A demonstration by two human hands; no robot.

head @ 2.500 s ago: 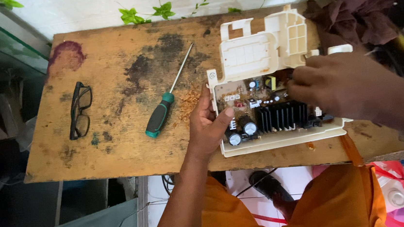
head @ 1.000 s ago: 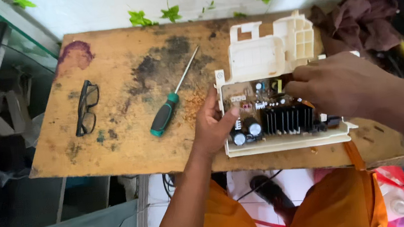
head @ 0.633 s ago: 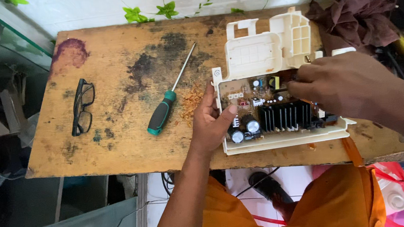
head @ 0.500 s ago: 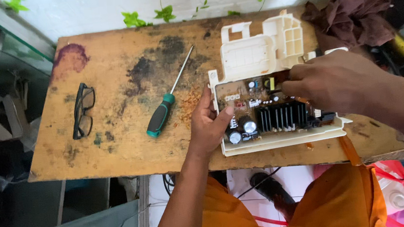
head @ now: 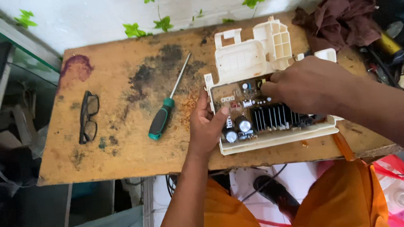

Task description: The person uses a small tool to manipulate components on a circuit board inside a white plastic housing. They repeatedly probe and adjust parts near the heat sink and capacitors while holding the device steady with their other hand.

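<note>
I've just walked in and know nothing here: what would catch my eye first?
Two bare hands, left hand and right hand, on an open circuit board in a white plastic casing at the table's near right. A green-handled screwdriver lies mid-table, black glasses to its left.

Bright, even daylight, soft shadows, sharp centre, edges slightly stretched and blurred
</note>
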